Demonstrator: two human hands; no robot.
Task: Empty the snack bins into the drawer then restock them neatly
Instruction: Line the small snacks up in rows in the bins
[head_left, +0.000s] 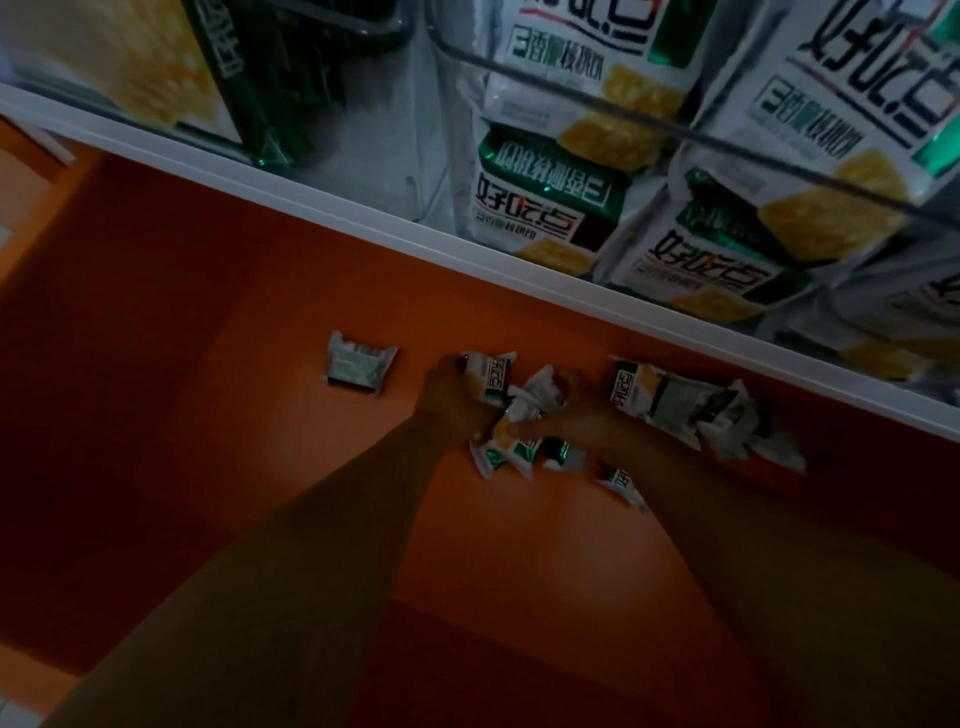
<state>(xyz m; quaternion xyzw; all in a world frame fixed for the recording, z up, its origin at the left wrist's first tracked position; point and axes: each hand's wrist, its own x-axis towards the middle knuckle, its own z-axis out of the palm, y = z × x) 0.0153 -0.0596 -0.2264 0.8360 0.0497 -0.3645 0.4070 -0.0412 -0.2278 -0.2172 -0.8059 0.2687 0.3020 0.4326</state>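
My feed is dim. The brightest patch runs from 12 to 3 o'clock, where the clear bin (675, 126) catches light but looks soft and lens-stretched. The forearms (322, 545) read as dark silhouettes. The snack packets (675, 400) at centre blur, and the orange drawer floor (156, 364) sinks into shadow toward 9 o'clock.

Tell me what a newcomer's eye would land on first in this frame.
The left hand and right hand meet in a loose pile of small white-and-green snack packets at the middle of the dim orange surface. One grey-silver packet lies alone to the pile's left. Along the top right, larger white-and-green snack packs crowd a clear plastic bin.
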